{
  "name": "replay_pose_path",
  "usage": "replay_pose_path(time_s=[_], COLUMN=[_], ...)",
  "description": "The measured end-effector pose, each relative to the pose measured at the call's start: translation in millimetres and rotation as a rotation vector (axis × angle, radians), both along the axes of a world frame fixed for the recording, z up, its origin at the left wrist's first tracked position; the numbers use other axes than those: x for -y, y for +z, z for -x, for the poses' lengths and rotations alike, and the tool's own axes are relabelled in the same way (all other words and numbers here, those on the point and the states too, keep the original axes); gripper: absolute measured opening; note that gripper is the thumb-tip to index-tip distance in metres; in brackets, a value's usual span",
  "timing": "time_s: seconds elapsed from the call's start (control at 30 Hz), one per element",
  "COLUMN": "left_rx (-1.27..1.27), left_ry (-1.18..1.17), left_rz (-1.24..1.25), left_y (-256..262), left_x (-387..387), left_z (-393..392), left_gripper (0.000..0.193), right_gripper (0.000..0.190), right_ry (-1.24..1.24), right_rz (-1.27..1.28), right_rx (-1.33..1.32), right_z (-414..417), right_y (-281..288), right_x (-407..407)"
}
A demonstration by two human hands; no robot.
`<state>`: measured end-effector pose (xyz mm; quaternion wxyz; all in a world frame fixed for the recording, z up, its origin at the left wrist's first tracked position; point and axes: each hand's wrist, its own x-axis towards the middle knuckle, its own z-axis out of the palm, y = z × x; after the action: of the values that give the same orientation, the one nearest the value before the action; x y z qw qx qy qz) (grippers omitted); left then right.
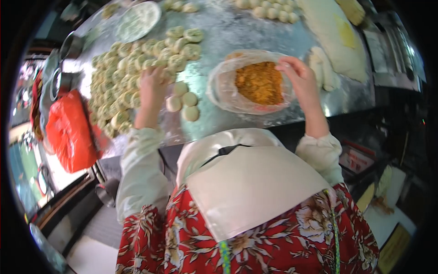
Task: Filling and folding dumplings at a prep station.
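My left hand rests over a crowd of coiled dough rolls flecked with green. Its fingers reach down among them and their tips are hard to make out, so whether it holds a roll is unclear. Beside it lie several smooth, flat dough rounds. My right hand pinches the rim of a clear plastic bag, at the side nearest the dough strips. Inside the opened bag is a crumbly orange-brown filling. The bag appears to line a bowl, mostly hidden.
The floured metal worktable carries a pale round plate, dough balls, a large dough slab and dough strips. A red plastic bag sits at the left edge near metal containers.
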<state>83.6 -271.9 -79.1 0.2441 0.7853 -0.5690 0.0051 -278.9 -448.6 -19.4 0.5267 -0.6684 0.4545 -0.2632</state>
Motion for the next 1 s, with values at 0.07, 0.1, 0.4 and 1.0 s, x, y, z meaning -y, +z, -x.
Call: replay_pose_path(time_s=[0.07, 0.1, 0.4, 1.0], left_rx=[0.005, 0.007, -1.45, -2.179], left_ry=[-0.035, -0.056, -0.119, 0.058], left_rz=[-0.082, -0.122, 0.224, 0.002], left_y=[-7.0, -2.2, 56.2, 30.9], left_x=[4.9, 7.9, 33.2, 92.0], left_z=[-12.6, -15.8, 59.1, 212.3], left_gripper=[0.029, 0.026, 0.016, 0.03], right_gripper=[0.036, 0.036, 0.045, 0.025], right_ry=[0.062, 0.035, 0.154, 0.181], right_rz=[-0.047, -0.041, 0.449, 0.282], right_rx=[-0.193, -0.204, -0.461, -0.19], right_z=[0.4, 0.4, -38.0, -18.0], right_y=[-1.1, -4.2, -47.2, 3.6], right_x=[0.3, -2.2, -35.1, -23.6])
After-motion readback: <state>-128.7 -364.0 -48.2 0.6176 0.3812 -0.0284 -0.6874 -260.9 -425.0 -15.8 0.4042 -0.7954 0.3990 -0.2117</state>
